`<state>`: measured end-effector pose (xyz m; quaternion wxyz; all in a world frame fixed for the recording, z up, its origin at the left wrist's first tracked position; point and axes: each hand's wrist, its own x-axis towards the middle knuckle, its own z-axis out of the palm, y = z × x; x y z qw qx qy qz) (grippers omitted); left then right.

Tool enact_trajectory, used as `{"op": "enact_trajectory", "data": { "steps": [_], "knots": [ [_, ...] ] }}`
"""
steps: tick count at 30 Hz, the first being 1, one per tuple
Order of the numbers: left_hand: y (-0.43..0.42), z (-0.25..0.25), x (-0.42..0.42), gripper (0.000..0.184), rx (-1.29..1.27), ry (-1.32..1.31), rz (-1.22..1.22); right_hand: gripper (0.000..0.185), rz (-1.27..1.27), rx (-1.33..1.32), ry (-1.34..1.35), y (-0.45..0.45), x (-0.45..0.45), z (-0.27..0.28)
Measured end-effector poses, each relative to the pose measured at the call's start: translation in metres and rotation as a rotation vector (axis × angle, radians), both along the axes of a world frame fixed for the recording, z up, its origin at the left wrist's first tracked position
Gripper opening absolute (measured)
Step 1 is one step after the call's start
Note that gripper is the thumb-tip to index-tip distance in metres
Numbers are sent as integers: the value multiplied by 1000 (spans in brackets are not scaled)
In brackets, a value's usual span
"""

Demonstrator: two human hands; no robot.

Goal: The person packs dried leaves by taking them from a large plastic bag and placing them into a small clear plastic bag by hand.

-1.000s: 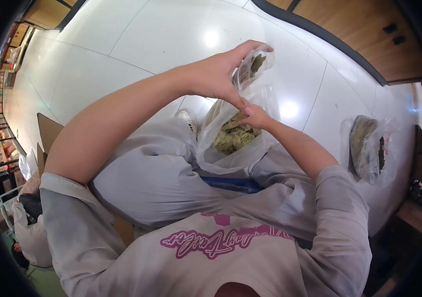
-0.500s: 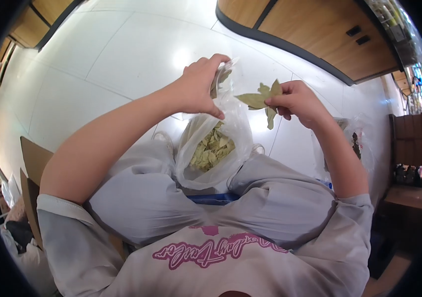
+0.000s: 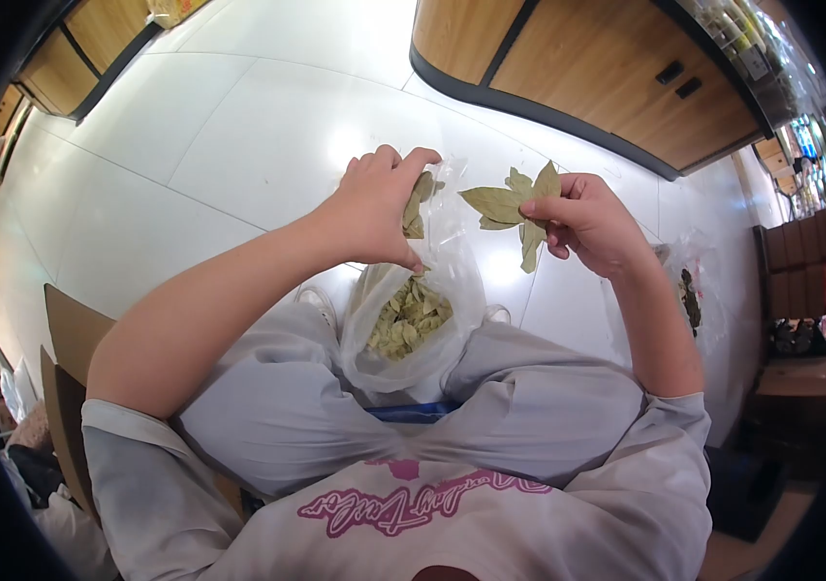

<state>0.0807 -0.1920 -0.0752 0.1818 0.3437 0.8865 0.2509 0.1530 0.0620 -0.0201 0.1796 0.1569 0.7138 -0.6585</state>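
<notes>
My left hand (image 3: 371, 205) holds a small clear plastic bag (image 3: 448, 203), thumb and fingers stretched apart across its mouth. A few dried bay leaves show inside it, beside the palm. To the right, my right hand (image 3: 589, 221) pinches several dried bay leaves (image 3: 512, 205) between thumb and fingers, their tips fanned toward the small bag but apart from it. Below both hands, between my legs, a larger translucent plastic bag (image 3: 366, 366) stands with its mouth wide, and a heap of dried bay leaves (image 3: 410, 320) lies in it.
Another clear plastic bag (image 3: 708, 290) with dark contents is on the floor by my right forearm. A cardboard box (image 3: 74, 334) stands at my left. Wooden cabinets (image 3: 587, 82) with dark bases border the white tiled floor (image 3: 277, 116). Stacked boxes (image 3: 805, 252) stand at far right.
Both hands appear slightly lower in view, as the whole view has shifted a little. The leaves in my right hand are turned flatter toward me. Both hands keep their holds.
</notes>
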Motion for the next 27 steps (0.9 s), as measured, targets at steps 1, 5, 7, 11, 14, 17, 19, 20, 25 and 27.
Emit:
{"op": "enact_trajectory", "data": {
  "steps": [1,5,7,11,14,17,19,20,25,27],
  "knots": [
    [0,-1,0,111,-6,6,9,15,3,-2,5,0,0,0],
    [-1,-2,-2,111,-39,-7,25,14,-11,33,26,5,-2,0],
    [-1,-3,-3,111,-46,-13,23,14,-10,46,39,9,-2,-5],
    [2,-2,-2,111,-59,-27,12,13,-26,1,38,12,-2,-12],
    [5,-3,-1,111,-69,-33,16,13,-20,-24,2,13,-2,-15],
    [9,-1,2,112,-54,-32,18,13,-2,-38,-25,11,-1,-18],
    [13,3,4,112,-27,13,8,13,26,-35,-43,10,-6,-14],
    [13,1,6,112,-23,16,15,14,32,-49,-69,7,-5,-15],
    [20,0,14,111,-10,21,-9,15,35,-60,-89,0,-5,-18],
    [20,1,15,112,-3,21,-10,15,21,-77,-91,3,-6,-18]
  ]
}}
